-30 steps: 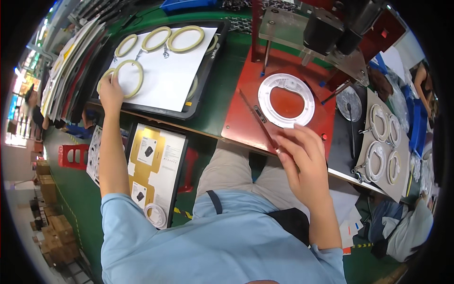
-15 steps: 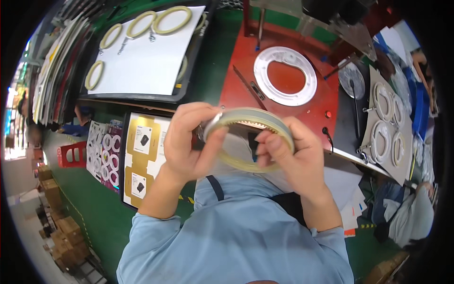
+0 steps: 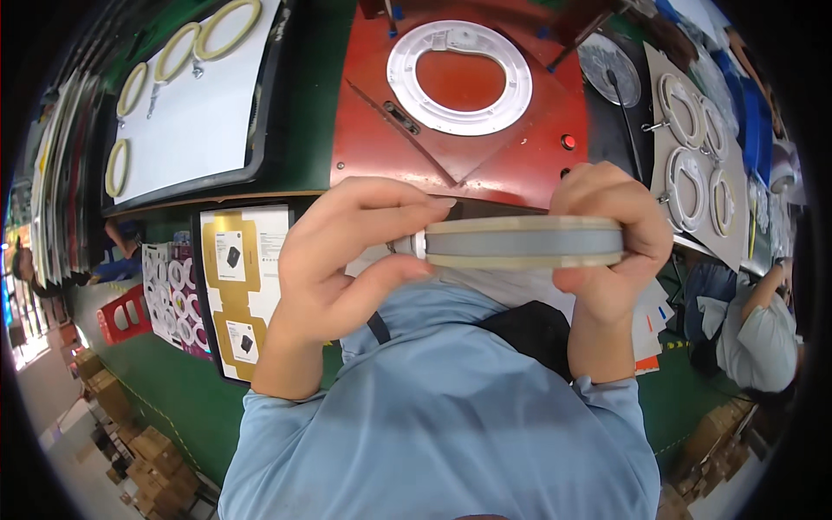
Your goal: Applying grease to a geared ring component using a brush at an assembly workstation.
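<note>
Between my hands I hold a cream ring (image 3: 520,242) with a grey band round its outer side, seen nearly edge-on. At its left end, by a small silvery fitting (image 3: 419,245), the thumb and fingers of my left hand (image 3: 334,260) pinch it. My right hand (image 3: 617,234) is closed round the right end, fingers curled over the rim. Beyond it, a white ring-shaped plate (image 3: 400,84) with a large round opening lies on the red machine bed (image 3: 485,169).
At the far left, several cream rings (image 3: 228,26) lie on a white sheet (image 3: 195,121) in a black tray. On the right, several pale rings (image 3: 685,186) rest on a cardboard sheet (image 3: 732,204). Gold-printed card (image 3: 230,295) stands below the left bench edge. Another person (image 3: 750,334) is at far right.
The ring has been turned from a tilted view of its opening to nearly edge-on. My right hand has shifted right and closed round its end. The bench sits higher and further left in view.
</note>
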The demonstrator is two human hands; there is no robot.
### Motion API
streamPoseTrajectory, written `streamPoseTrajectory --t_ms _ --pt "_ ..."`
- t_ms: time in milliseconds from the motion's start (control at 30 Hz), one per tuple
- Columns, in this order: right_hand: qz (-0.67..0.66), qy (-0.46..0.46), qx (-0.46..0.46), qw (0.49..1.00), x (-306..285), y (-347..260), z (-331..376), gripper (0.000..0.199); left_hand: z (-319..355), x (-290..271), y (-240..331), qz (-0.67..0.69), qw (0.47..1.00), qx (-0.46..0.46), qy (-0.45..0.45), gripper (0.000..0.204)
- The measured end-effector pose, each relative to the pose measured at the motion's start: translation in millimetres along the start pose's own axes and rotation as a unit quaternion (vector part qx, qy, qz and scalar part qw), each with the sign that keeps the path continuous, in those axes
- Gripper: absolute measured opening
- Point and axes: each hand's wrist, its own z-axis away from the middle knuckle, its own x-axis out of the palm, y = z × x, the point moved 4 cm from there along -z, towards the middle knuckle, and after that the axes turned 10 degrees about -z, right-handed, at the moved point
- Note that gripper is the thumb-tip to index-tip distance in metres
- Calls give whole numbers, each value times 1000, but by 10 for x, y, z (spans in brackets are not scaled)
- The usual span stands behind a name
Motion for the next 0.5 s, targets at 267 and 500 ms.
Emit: streamPoseTrajectory --t_ms 267,500 --pt "124 -110 -94 982 -107 -236 -96 69 -188 -12 225 -210 953 218 6 38" --pt "144 -79 -56 985 -278 -317 38 90 -114 -8 165 -191 961 196 39 39"
